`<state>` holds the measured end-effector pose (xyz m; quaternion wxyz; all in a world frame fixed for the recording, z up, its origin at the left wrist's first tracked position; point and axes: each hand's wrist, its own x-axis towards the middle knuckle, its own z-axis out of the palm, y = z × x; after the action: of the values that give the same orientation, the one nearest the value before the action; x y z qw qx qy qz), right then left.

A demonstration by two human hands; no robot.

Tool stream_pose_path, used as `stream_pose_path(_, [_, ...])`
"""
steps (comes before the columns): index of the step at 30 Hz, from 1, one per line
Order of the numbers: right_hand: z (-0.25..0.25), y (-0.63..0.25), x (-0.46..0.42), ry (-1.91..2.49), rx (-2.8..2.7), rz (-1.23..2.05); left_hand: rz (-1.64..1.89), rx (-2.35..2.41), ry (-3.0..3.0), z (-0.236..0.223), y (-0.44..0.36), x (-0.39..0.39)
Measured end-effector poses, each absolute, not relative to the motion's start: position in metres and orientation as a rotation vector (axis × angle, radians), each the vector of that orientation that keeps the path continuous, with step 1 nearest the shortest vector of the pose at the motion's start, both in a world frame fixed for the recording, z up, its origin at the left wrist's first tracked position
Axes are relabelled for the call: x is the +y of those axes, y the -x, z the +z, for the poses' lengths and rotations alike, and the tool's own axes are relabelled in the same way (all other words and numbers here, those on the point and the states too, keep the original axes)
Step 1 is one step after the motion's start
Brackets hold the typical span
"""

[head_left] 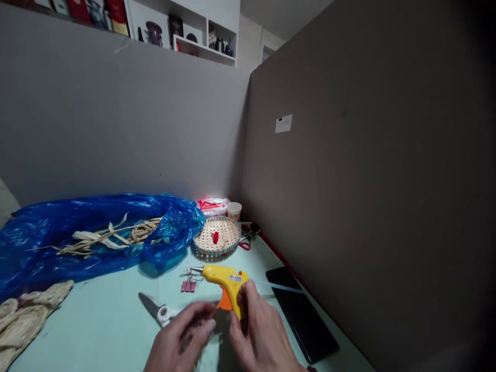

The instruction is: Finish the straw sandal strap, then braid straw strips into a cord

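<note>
We see our right hand (261, 330) closed around the handle of the yellow glue gun (220, 274), over the worktop (104, 315). The gun is at eleven o'clock from that hand. It is long from side to side: its tip points to nine o'clock, and its clear stick (281, 285) pokes out toward three. Our left hand (178, 333) is half curled near the orange trigger (225, 299), with the gun at one o'clock from it. We cannot tell if it has hold of anything. The right hand is nearer.
</note>
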<state>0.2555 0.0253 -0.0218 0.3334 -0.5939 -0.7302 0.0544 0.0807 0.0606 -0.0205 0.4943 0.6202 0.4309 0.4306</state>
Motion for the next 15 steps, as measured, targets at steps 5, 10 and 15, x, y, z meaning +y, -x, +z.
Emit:
stream_pose_path(5, [-0.009,-0.228,0.031,1.377,-1.852,-0.157,0.966,0.799,-0.875,0.019,-0.101,0.068])
stream_pose_path(10, [0.001,-0.227,0.026,1.203,-1.911,-0.232,1.004,0.85,-0.794,0.028,-0.1,0.064])
stream_pose_path(15, [0.022,-0.263,0.016,1.142,-1.906,-0.523,0.944,0.864,-0.796,0.018,-0.098,0.063])
